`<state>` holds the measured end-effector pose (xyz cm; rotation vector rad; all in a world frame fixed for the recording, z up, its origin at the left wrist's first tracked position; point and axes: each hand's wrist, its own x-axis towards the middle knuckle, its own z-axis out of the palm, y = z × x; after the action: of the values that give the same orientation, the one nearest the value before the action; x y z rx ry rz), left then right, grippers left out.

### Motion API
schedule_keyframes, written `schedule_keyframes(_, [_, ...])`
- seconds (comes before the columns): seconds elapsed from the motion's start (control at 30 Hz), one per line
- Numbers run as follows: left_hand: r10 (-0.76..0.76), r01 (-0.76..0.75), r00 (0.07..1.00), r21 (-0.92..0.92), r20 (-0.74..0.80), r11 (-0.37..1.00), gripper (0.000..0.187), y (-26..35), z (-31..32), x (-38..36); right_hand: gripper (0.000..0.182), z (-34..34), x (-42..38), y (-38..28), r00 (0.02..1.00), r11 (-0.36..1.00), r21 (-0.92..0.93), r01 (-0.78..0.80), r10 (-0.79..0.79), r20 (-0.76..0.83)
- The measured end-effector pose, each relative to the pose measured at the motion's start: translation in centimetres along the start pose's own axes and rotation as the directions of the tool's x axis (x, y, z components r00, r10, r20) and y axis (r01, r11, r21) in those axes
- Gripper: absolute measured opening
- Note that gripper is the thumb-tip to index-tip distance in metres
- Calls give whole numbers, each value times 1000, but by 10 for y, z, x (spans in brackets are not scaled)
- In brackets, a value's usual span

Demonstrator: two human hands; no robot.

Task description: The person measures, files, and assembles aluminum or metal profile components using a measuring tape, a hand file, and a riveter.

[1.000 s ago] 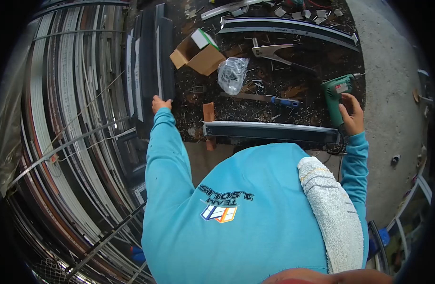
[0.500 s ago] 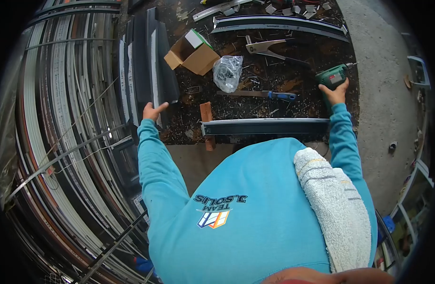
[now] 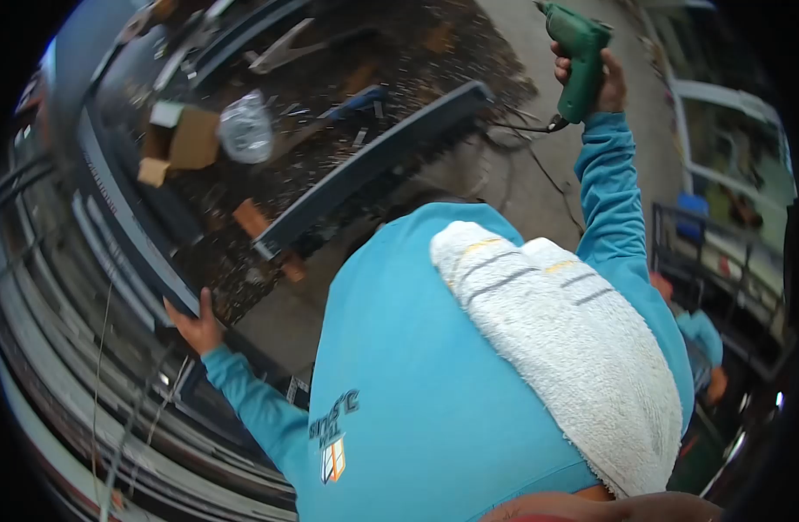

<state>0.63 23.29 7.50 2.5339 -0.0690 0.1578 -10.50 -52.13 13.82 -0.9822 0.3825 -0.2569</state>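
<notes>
Raised at the upper right, my right hand (image 3: 612, 85) is wrapped around the handle of a green corded power drill (image 3: 580, 43), its nose pointing up and left. The drill is over the floor, beyond the table's edge. My left hand (image 3: 198, 325) grips the near end of a long dark grey metal profile (image 3: 143, 230), thumb up on one side and the fingers partly hidden on the other. Across the near edge of the worktable (image 3: 217, 261) lies another grey profile (image 3: 373, 165), one end resting on a reddish-brown block (image 3: 252, 217).
On the table are an open cardboard box (image 3: 191, 139), a clear plastic bag (image 3: 245, 128), a blue-handled file (image 3: 356, 103), clamp pliers (image 3: 286, 52) and scattered shavings. Racked profiles (image 3: 60, 348) fill the left. A black cable (image 3: 543, 165) hangs below the drill. Another person's sleeve (image 3: 701, 336) shows at right.
My right hand has lifted the drill from the table and out past its edge. The profile in my left hand has shifted from its earlier place. The whole view has turned and is blurred.
</notes>
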Motion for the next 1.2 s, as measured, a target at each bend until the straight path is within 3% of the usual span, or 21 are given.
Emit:
schedule_keyframes(0.03, [12, -7, 995, -59, 94, 998, 79, 16, 7, -16, 80, -5, -22, -14, 989, 982, 191, -13, -15, 147])
schedule_keyframes(0.1, [234, -181, 939, -215, 254, 960, 77, 79, 29, -33, 77, 25, -69, -40, 996, 987, 139, 78, -85, 41])
schedule_keyframes(0.17, [424, -343, 809, -260, 406, 903, 79, 146, 55, -45, 75, 23, -103, -55, 997, 992, -117, 37, -45, -63])
schedule_keyframes(0.23, [429, -348, 748, -251, 506, 903, 78, 159, 98, -72, 73, 13, -135, -64, 996, 950, -310, -33, 6, -89])
schedule_keyframes(0.33, [533, -557, 646, -140, 547, 819, 80, 163, 155, -104, 70, -3, -173, -68, 993, 884, -453, -119, 93, -78])
schedule_keyframes(0.43, [529, -584, 643, -92, 554, 806, 82, 161, 198, -112, 72, 0, -205, -54, 989, 874, -464, -145, 126, -71])
schedule_keyframes(0.57, [381, -492, 743, 63, 550, 868, 79, 164, 224, -96, 77, 6, -212, -43, 976, 809, -549, -211, 208, -68])
schedule_keyframes(0.7, [280, -465, 786, 228, 550, 856, 82, 183, 228, -101, 77, -5, -193, -30, 949, 818, -488, -305, 306, -81])
schedule_keyframes(0.8, [377, -504, 784, 150, 492, 851, 83, 232, 248, -107, 79, -22, -168, -31, 899, 615, -701, -360, 429, -84])
schedule_keyframes(0.87, [395, -519, 746, 96, 536, 849, 80, 264, 283, -101, 76, -24, -148, -33, 865, 506, -793, -340, 498, -53])
schedule_keyframes(0.9, [400, -521, 728, 70, 556, 851, 79, 280, 297, -97, 76, -21, -143, -27, 922, 527, -829, -188, 386, 36])
schedule_keyframes(0.93, [395, -505, 741, 61, 543, 861, 74, 296, 306, -93, 77, -18, -137, -26, 920, 485, -856, -181, 390, 26])
schedule_keyframes(1.0, [378, -469, 758, 42, 531, 882, 70, 304, 320, -90, 84, -7, -128, -24, 918, 392, -905, -167, 398, 3])
schedule_keyframes(1.2, [359, -395, 771, -48, 526, 918, 58, 301, 326, -88, 87, 1, -87, -25, 871, 297, -954, -37, 478, 115])
